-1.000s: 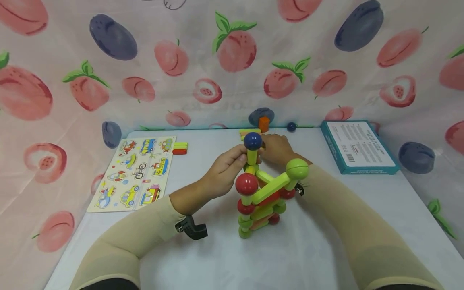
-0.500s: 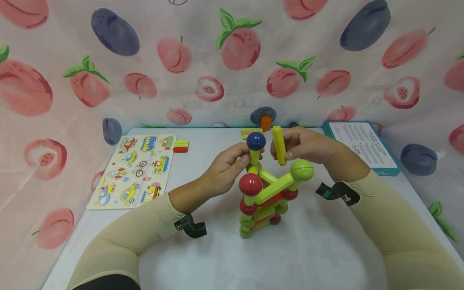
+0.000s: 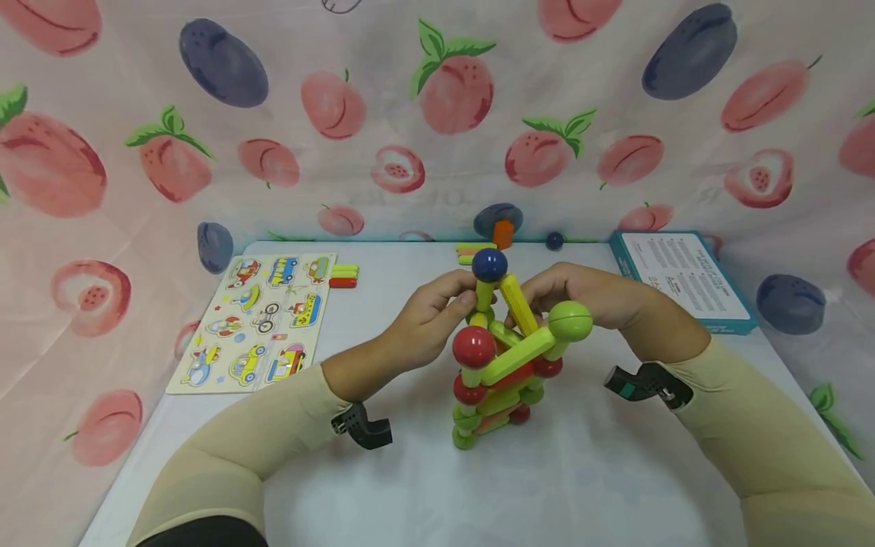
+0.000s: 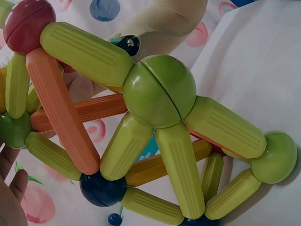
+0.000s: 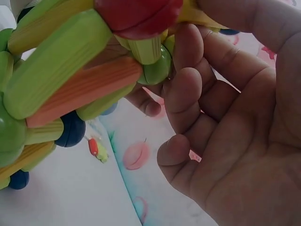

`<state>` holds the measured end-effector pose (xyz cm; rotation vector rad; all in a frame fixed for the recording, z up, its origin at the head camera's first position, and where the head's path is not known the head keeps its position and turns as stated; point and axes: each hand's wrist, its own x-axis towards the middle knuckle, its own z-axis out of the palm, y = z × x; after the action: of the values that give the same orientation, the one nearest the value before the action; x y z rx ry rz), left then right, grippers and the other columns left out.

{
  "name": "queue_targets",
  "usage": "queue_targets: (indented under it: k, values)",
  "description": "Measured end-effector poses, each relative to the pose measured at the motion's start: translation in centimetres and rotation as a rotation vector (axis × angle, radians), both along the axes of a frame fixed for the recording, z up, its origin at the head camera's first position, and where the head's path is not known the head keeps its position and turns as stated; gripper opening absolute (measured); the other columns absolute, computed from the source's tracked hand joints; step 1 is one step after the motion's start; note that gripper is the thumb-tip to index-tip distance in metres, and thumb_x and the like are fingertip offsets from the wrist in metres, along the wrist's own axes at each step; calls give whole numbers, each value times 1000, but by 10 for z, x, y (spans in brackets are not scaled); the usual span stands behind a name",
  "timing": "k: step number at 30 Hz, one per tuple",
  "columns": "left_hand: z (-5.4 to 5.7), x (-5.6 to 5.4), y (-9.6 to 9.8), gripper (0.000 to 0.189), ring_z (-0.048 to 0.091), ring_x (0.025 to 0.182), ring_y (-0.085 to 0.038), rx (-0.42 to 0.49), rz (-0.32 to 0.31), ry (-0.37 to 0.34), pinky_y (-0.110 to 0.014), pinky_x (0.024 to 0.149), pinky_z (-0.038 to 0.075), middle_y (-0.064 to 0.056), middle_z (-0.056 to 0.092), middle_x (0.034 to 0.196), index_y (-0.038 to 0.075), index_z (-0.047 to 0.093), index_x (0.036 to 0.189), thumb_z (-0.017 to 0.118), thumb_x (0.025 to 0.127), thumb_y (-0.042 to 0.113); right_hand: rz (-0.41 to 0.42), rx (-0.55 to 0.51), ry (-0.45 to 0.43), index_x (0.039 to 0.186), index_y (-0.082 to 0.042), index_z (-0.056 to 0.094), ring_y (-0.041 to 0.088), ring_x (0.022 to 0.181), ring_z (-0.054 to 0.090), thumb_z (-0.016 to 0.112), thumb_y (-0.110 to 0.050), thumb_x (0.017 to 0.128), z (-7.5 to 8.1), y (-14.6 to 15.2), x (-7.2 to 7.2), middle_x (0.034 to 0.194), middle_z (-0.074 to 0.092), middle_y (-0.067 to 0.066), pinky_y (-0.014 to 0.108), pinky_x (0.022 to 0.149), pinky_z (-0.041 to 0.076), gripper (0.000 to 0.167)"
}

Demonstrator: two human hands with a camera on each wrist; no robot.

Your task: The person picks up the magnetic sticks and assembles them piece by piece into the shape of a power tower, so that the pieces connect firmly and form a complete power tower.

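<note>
A tower of coloured building sticks and balls (image 3: 516,349) stands on the white table. My left hand (image 3: 427,323) grips the short yellow-green stick (image 3: 484,293) under the blue ball (image 3: 489,265) at the tower's top. From the right, my right hand (image 3: 588,295) pinches a yellow stick (image 3: 519,305) that leans across the upper tower. Its upper end is close to the blue ball; whether it touches cannot be told. In the right wrist view the yellow stick (image 5: 202,16) is partly hidden behind the red ball (image 5: 138,14) and the fingers.
A picture puzzle board (image 3: 256,323) lies at the left, with several short sticks (image 3: 344,276) beside it. More sticks (image 3: 475,249), an orange block (image 3: 503,234) and a dark blue ball (image 3: 554,241) sit at the back edge. A teal box (image 3: 683,281) lies back right.
My right hand reached behind the tower, came out with the yellow stick upright, then lowered and tilted it against the tower's top. My left hand has kept its grip below the blue ball.
</note>
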<state>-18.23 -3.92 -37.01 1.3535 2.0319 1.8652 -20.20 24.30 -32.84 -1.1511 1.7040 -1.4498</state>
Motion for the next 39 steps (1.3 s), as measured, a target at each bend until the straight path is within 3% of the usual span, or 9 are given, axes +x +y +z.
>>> queue_targets:
  k: [3,8,11,13,16,21,25,30,39]
  values:
    - [1,0,0,44,61,109,-25,-5,4,2,-40,94,59,-14,64,118,-2,59,137,45,116,34,16,7,8,121,-2,75,34,95,63,81,-1,92,1,-2,-1,103,73,16,41,82,58,30]
    - [1,-1,-1,35,60,112,-26,-16,1,-21,-40,97,57,-22,64,121,-3,59,136,44,116,22,-28,-68,-67,124,-5,72,27,93,64,72,-1,97,-7,3,4,102,71,10,37,81,59,27]
    - [0,-2,-2,35,61,118,-26,-52,-11,-46,-42,102,56,-23,66,127,-3,60,138,42,113,14,-60,-149,-30,123,-7,66,23,91,63,70,-20,102,-19,10,15,100,65,5,35,78,59,25]
    - [0,-2,-3,36,61,123,-24,-93,-19,-57,-43,107,53,-18,67,129,-2,62,137,42,110,13,-86,-155,56,123,-8,62,24,94,63,72,-38,102,-26,15,27,103,66,6,36,81,59,39]
    - [-2,-3,-7,38,60,130,-20,-163,-20,-56,-45,113,48,-10,69,132,0,63,138,44,108,15,-222,-50,202,123,-12,63,22,100,64,81,-41,95,-30,20,49,107,69,3,37,88,58,45]
    - [-3,-4,-19,39,60,131,-18,-234,8,-25,-53,116,45,-5,70,134,4,62,142,49,109,18,-490,133,344,120,-15,71,16,108,66,87,-10,82,-30,20,69,110,75,-5,34,101,53,42]
    - [-4,-1,-29,37,60,130,-19,-245,55,14,-53,114,46,-3,70,135,5,63,141,55,108,19,-534,71,358,125,-7,70,16,109,64,79,3,85,-34,20,65,112,74,-2,28,101,52,42]
    - [-7,6,-39,37,58,129,-20,-254,98,37,-48,114,46,-2,71,134,6,63,141,61,106,20,-529,-35,271,131,1,66,18,103,64,66,10,94,-43,19,55,117,73,1,25,95,55,38]
    - [-7,9,-51,42,60,129,-20,-257,120,54,-49,114,45,-1,70,136,9,62,143,65,107,30,-561,-125,118,130,-26,74,13,117,67,55,10,99,-60,10,40,126,73,-4,29,96,58,51]
